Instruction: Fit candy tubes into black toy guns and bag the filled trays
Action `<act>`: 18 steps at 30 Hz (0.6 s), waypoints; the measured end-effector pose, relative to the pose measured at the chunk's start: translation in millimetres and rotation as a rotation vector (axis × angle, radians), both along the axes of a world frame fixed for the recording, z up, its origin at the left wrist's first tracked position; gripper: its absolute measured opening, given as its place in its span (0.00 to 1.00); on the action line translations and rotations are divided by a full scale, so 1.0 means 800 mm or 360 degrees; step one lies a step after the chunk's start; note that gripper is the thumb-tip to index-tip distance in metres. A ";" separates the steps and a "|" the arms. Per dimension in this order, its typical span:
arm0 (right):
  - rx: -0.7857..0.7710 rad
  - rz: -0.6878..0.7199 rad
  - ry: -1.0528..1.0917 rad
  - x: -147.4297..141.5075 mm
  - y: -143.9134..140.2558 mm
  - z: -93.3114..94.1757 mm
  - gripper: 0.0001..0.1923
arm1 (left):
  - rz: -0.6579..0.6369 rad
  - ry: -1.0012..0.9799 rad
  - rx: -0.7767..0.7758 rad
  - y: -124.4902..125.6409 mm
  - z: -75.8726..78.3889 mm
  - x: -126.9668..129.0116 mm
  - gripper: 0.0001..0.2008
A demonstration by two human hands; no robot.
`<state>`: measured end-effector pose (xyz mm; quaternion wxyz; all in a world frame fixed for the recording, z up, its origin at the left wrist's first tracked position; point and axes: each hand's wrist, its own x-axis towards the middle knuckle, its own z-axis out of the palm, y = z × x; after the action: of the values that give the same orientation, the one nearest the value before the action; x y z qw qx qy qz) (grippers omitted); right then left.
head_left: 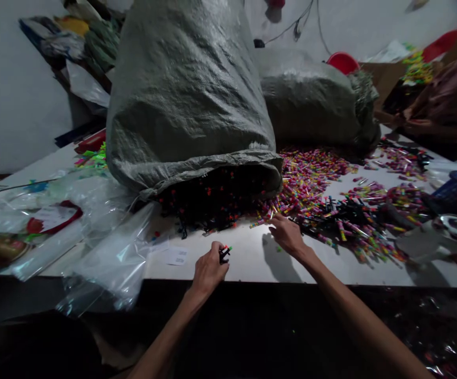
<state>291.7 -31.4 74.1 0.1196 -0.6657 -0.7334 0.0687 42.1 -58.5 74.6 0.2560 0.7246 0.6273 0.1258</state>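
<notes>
A small bunch of black sticks with coloured tips (225, 253) is gripped in the left hand (208, 271), closed around it just above the near edge of the white table (252, 263). The right hand (287, 235) is stretched flat, fingers loose, touching the edge of the scattered heap of multicoloured small pieces (315, 184); nothing is seen held in it. Little appears gathered so far; most of the heap is judged left. A large grey woven sack (184, 100) lies open-mouthed, dark pieces spilling from it. A second grey sack (311, 102) lies behind, contents hidden. Clear plastic bags (110, 258) lie left, apparently unfilled
</notes>
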 end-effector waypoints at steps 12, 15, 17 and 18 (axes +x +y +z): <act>-0.0027 -0.0084 0.0847 -0.045 -0.004 -0.004 0.11 | 0.0746 -0.2109 -0.0429 0.013 0.005 0.043 0.14; -0.0235 -0.0197 0.2038 -0.063 -0.047 0.004 0.12 | 0.0913 -0.2414 -0.0537 0.017 0.005 0.056 0.17; -0.0390 -0.0221 0.2331 -0.078 -0.071 0.006 0.12 | 0.1033 -0.2547 -0.0663 0.021 0.006 0.064 0.13; -0.0434 -0.0231 0.2382 -0.085 -0.081 0.006 0.12 | 0.1077 -0.2608 -0.0727 0.023 0.007 0.068 0.10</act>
<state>223.7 -95.8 79.0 0.5055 -0.4972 -0.3963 0.5833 96.5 -40.0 80.6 0.7076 0.1179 0.4379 0.5418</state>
